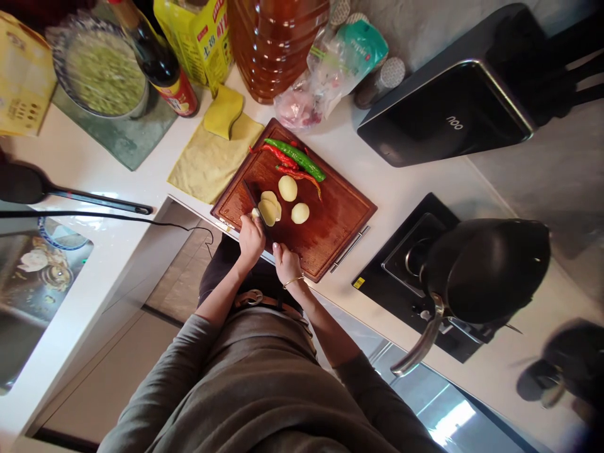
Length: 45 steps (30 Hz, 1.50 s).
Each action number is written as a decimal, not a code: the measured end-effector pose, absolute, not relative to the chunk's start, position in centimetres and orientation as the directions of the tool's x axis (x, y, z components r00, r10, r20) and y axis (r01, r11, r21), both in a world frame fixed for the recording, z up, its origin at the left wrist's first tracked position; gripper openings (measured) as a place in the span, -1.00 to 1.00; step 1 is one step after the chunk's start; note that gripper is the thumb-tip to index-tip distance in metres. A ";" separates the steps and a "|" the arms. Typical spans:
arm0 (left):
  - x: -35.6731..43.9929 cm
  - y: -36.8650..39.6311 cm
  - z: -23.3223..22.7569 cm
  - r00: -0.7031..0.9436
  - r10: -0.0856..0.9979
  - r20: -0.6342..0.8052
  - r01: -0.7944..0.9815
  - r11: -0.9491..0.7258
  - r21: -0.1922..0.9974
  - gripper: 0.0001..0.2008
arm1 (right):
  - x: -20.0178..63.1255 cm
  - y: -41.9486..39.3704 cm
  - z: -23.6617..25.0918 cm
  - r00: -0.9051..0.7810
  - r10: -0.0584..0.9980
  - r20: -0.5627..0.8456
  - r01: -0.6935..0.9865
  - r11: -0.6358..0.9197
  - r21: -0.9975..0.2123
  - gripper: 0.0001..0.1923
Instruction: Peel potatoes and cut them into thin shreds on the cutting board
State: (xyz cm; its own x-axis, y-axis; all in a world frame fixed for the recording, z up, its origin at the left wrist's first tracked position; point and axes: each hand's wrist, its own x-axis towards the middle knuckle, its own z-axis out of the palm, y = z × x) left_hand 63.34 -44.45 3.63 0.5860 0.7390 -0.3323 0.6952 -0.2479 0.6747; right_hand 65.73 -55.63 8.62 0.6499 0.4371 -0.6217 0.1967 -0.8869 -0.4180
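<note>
My right hand (287,263) is closed around the handle of a knife (251,193), seen almost edge-on over the near left part of a wooden cutting board (325,248). Against the blade's left side, my left hand (251,239) grips a peeled potato piece (255,214), mostly covered by the fingers. Pale potato slices (270,207) overlap just right of the blade. Beyond them lie a peeled potato (287,188) and another peeled potato (300,213). A green chili (302,160) and several red chilies (283,154) rest near the board's far edge.
Left of the board lies a yellow cloth (202,167). Behind stand a sauce bottle (165,69), a large oil jug (278,50) and a plastic bag of meat (299,107). A black knife block (448,116) and a wok (491,270) on the stove are at right; a sink (28,302) is left.
</note>
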 end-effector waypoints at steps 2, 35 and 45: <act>63.2 -44.4 3.6 0.597 0.736 -0.318 0.675 -0.247 0.695 -0.72 | 65.7 -55.7 9.1 0.659 0.443 -0.608 0.192 -0.880 -0.434 -0.59; 63.2 -44.4 3.5 0.592 0.753 -0.286 0.644 -0.229 0.730 -0.79 | 64.5 -56.7 10.6 0.705 0.459 -0.541 0.215 -0.865 -0.453 -0.58; 63.1 -44.4 3.3 0.598 0.749 -0.285 0.653 -0.249 0.716 -0.81 | 65.3 -55.0 9.4 0.635 0.409 -0.655 0.240 -0.911 -0.336 -0.61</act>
